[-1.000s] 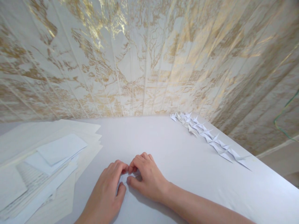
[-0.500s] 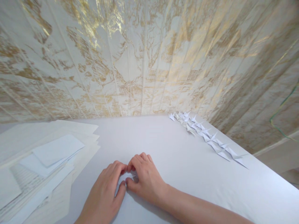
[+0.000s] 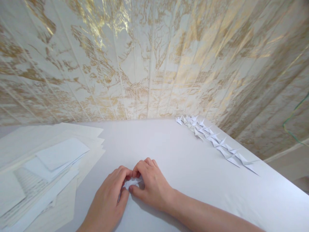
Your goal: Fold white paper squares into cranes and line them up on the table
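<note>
White paper (image 3: 132, 183) between left hand (image 3: 110, 193) and right hand (image 3: 152, 182), seemingly in the pinch of both.

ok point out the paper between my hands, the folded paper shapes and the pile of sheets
Held paper (image 3: 132, 184): head view, its exposed middle.
Folded paper shapes (image 3: 214, 142): head view, shape near middle.
Pile of sheets (image 3: 63, 153): head view, sheet on top.

I'm receiving bright, diffuse light across the white tabletop (image 3: 149, 141), whitest near its right edge; the gold-patterned wall covering (image 3: 120, 24) is glinting, soft shadow is lying beneath the right hand (image 3: 152, 180), and my feed's margins are stretching and blurring.
</note>
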`<state>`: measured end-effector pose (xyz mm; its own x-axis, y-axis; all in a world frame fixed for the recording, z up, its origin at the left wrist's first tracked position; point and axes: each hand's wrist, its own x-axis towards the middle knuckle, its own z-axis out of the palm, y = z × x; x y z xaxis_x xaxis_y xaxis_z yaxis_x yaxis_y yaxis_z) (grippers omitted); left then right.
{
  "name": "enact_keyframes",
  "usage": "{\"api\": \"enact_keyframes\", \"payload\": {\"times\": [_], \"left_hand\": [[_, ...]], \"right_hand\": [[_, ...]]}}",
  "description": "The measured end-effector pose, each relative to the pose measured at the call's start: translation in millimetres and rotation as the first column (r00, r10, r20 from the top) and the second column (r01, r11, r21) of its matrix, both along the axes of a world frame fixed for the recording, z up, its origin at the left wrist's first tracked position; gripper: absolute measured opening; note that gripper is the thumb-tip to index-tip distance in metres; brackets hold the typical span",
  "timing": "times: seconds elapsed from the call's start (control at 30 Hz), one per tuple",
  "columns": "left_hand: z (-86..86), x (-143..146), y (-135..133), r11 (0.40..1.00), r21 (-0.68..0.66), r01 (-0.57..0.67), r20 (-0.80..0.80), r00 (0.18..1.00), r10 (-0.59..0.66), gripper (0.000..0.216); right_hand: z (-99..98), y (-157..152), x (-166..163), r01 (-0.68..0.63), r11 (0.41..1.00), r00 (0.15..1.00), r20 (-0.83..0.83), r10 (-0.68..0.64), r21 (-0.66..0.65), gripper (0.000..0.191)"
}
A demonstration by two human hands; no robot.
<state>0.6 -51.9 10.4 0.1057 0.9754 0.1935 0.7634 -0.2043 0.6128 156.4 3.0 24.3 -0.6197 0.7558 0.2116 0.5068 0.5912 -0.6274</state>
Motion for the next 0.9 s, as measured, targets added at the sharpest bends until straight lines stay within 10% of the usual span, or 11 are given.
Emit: {"api": "enact_keyframes", "payload": {"times": [0.9], "left_hand": [[-2.3, -1.3, -0.7, 0.998, -0.01, 0.066, -0.016, 0.998, -0.067, 0.024]], "right_hand": [[-4.7, 6.4, 6.0, -0.057, 0.997, 0.998, -0.007, 0.058, 0.051, 0.03]]}}
